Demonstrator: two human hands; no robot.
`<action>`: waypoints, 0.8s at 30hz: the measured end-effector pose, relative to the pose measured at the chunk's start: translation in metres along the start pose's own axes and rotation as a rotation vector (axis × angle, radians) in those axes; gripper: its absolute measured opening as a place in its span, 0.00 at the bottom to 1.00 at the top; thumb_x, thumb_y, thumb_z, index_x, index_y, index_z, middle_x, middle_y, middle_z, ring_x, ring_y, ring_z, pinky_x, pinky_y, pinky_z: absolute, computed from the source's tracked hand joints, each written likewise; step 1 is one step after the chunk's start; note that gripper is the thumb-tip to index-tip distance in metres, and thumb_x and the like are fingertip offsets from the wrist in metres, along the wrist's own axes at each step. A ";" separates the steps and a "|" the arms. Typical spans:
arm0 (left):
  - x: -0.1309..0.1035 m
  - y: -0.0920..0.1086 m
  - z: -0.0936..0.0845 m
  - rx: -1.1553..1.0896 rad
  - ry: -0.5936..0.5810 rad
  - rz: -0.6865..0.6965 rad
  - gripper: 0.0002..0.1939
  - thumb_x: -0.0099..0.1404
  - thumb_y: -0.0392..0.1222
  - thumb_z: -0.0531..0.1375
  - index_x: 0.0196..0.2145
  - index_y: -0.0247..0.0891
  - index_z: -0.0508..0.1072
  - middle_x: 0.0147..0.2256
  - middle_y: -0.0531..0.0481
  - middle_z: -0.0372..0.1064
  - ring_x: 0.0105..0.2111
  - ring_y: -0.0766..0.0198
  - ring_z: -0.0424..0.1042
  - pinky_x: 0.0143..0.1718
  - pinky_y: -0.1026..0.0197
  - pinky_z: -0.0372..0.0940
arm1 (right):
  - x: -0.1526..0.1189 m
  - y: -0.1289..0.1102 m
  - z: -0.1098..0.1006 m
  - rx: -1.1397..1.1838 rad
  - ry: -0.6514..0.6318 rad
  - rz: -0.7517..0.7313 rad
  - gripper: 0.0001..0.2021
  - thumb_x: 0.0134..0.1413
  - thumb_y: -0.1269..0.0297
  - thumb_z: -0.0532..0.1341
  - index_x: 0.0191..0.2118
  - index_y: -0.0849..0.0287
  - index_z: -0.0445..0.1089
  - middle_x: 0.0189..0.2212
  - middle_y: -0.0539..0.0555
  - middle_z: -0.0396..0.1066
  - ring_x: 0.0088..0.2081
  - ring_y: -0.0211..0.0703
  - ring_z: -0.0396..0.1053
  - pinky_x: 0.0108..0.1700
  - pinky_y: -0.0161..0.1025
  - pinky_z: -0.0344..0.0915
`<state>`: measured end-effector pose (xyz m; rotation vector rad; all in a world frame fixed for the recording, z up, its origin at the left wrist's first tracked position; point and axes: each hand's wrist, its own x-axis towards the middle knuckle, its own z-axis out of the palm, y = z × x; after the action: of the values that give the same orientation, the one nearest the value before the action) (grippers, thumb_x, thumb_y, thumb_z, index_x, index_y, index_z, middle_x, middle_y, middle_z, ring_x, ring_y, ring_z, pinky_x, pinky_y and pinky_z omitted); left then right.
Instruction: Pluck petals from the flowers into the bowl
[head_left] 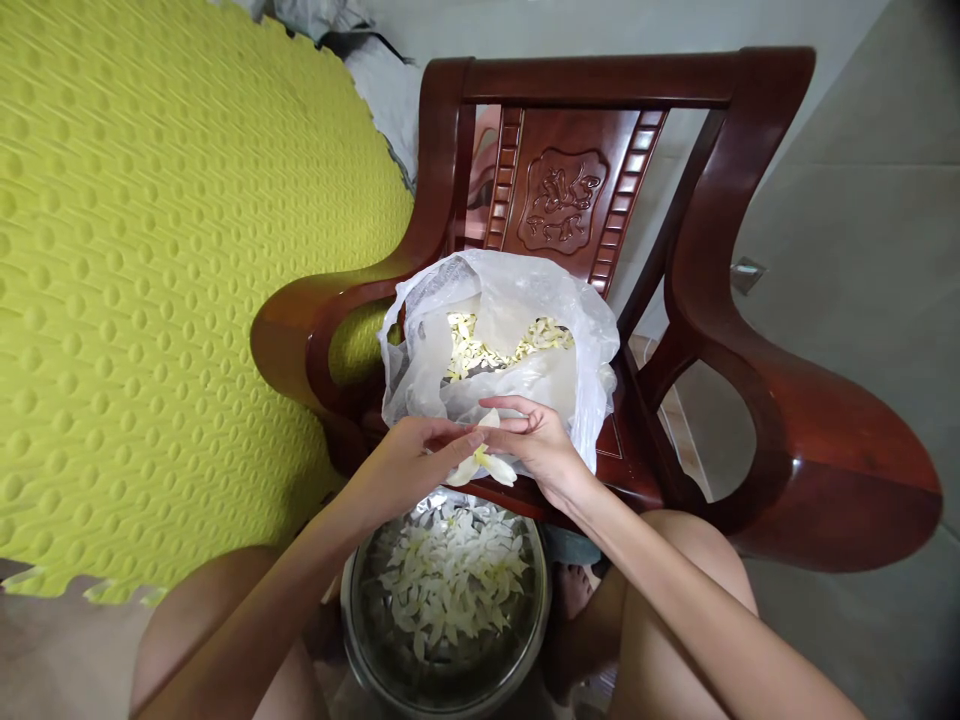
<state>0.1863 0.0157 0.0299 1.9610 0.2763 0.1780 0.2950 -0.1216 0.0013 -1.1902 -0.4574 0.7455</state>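
Observation:
Both hands meet in front of the chair seat, around one white flower [491, 466] with a yellow centre and long petals. My left hand [421, 455] pinches it from the left with thumb and fingers. From the other side my right hand [536, 440] also has its fingers closed on the flower, some fingers curled loosely above. Just beyond them, a translucent white plastic bag [517, 275] gapes open, with pale yellow-white pieces [472, 345] inside. Below the hands sits a round metal bowl [352, 620] holding a heap of white flowers [457, 570].
A carved dark-red wooden chair [600, 80] bears the bag, its broad armrests reaching out on both sides. On the left stands a yellow-green textured foam mat [187, 250]. A grey tiled wall [862, 270] is at the right. My knees flank the bowl.

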 end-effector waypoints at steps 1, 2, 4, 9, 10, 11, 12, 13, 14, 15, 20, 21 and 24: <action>0.000 0.001 0.000 0.009 -0.020 0.006 0.18 0.60 0.53 0.60 0.36 0.36 0.80 0.31 0.49 0.77 0.32 0.59 0.73 0.31 0.63 0.65 | 0.000 0.000 0.000 0.008 0.003 -0.004 0.20 0.35 0.66 0.73 0.39 0.59 0.72 0.24 0.49 0.77 0.27 0.38 0.74 0.34 0.34 0.68; 0.000 0.001 0.000 0.022 -0.037 0.012 0.18 0.60 0.53 0.60 0.39 0.37 0.79 0.33 0.48 0.77 0.34 0.58 0.73 0.33 0.62 0.65 | 0.001 0.001 0.001 0.018 0.006 -0.007 0.20 0.33 0.66 0.74 0.37 0.58 0.72 0.24 0.49 0.77 0.26 0.39 0.74 0.33 0.34 0.68; 0.000 0.002 0.000 0.071 -0.051 0.017 0.17 0.59 0.52 0.61 0.40 0.37 0.78 0.33 0.48 0.77 0.32 0.59 0.73 0.32 0.62 0.65 | 0.001 0.001 0.003 0.038 0.008 -0.007 0.20 0.32 0.65 0.75 0.35 0.58 0.69 0.22 0.48 0.75 0.25 0.39 0.73 0.30 0.34 0.66; -0.002 0.002 0.000 0.092 -0.069 -0.001 0.16 0.56 0.49 0.64 0.35 0.33 0.78 0.29 0.47 0.76 0.30 0.59 0.72 0.31 0.61 0.65 | 0.001 0.001 0.010 0.096 0.024 -0.028 0.25 0.26 0.67 0.76 0.29 0.56 0.60 0.16 0.40 0.66 0.20 0.33 0.65 0.25 0.31 0.60; -0.002 0.001 0.000 0.051 -0.077 -0.036 0.16 0.56 0.49 0.64 0.35 0.33 0.77 0.30 0.46 0.76 0.30 0.59 0.73 0.32 0.60 0.65 | 0.002 0.001 0.011 0.106 0.051 -0.050 0.25 0.25 0.68 0.76 0.28 0.56 0.58 0.14 0.38 0.62 0.18 0.31 0.62 0.24 0.30 0.58; -0.002 0.000 0.000 -0.002 -0.087 -0.086 0.17 0.55 0.49 0.65 0.36 0.33 0.77 0.30 0.46 0.77 0.31 0.58 0.73 0.33 0.60 0.66 | 0.003 0.000 0.011 0.108 0.087 -0.077 0.26 0.25 0.68 0.76 0.27 0.56 0.57 0.14 0.37 0.58 0.17 0.29 0.58 0.23 0.30 0.56; -0.002 -0.001 -0.001 -0.057 -0.093 -0.138 0.18 0.54 0.49 0.65 0.38 0.33 0.77 0.31 0.46 0.77 0.32 0.57 0.74 0.34 0.59 0.67 | 0.004 -0.001 0.011 0.099 0.122 -0.105 0.26 0.26 0.67 0.76 0.27 0.56 0.57 0.14 0.36 0.56 0.17 0.28 0.55 0.22 0.29 0.54; -0.002 -0.001 -0.001 -0.103 -0.093 -0.179 0.20 0.53 0.49 0.66 0.39 0.33 0.76 0.32 0.45 0.77 0.33 0.57 0.74 0.35 0.58 0.67 | 0.005 -0.001 0.011 0.080 0.146 -0.130 0.25 0.27 0.67 0.76 0.27 0.56 0.57 0.14 0.36 0.55 0.16 0.28 0.53 0.21 0.29 0.53; -0.002 -0.002 -0.002 -0.132 -0.085 -0.197 0.21 0.53 0.50 0.66 0.41 0.33 0.76 0.33 0.45 0.77 0.34 0.57 0.74 0.37 0.58 0.67 | 0.006 -0.001 0.010 0.053 0.157 -0.151 0.25 0.27 0.66 0.75 0.29 0.56 0.58 0.14 0.36 0.56 0.16 0.28 0.52 0.21 0.29 0.52; -0.001 -0.003 -0.003 -0.147 -0.070 -0.189 0.21 0.54 0.51 0.66 0.41 0.34 0.76 0.35 0.45 0.77 0.36 0.57 0.74 0.38 0.58 0.67 | 0.007 -0.002 0.010 0.026 0.153 -0.166 0.25 0.28 0.65 0.75 0.30 0.56 0.60 0.14 0.37 0.57 0.16 0.28 0.52 0.21 0.29 0.51; -0.001 0.000 0.003 -0.143 0.046 -0.049 0.18 0.55 0.51 0.65 0.39 0.35 0.78 0.36 0.45 0.77 0.37 0.57 0.73 0.38 0.59 0.66 | 0.008 0.000 0.008 0.011 0.083 -0.135 0.24 0.27 0.64 0.76 0.30 0.58 0.63 0.14 0.38 0.59 0.16 0.28 0.53 0.20 0.28 0.48; -0.002 0.002 0.006 -0.137 0.094 -0.027 0.17 0.54 0.50 0.66 0.36 0.34 0.79 0.33 0.45 0.78 0.35 0.58 0.74 0.37 0.60 0.66 | 0.007 0.000 0.008 0.037 0.060 -0.106 0.22 0.28 0.64 0.76 0.30 0.58 0.64 0.14 0.38 0.60 0.17 0.28 0.56 0.20 0.28 0.50; -0.004 0.005 0.016 -0.170 0.261 0.023 0.14 0.53 0.48 0.67 0.30 0.33 0.78 0.28 0.47 0.77 0.28 0.61 0.73 0.31 0.62 0.66 | 0.007 -0.001 0.003 0.135 -0.051 -0.025 0.19 0.34 0.61 0.75 0.33 0.60 0.69 0.19 0.43 0.68 0.22 0.32 0.66 0.25 0.30 0.60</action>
<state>0.1873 -0.0013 0.0280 1.7724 0.3959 0.4601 0.2983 -0.1151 0.0032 -1.0398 -0.4571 0.7744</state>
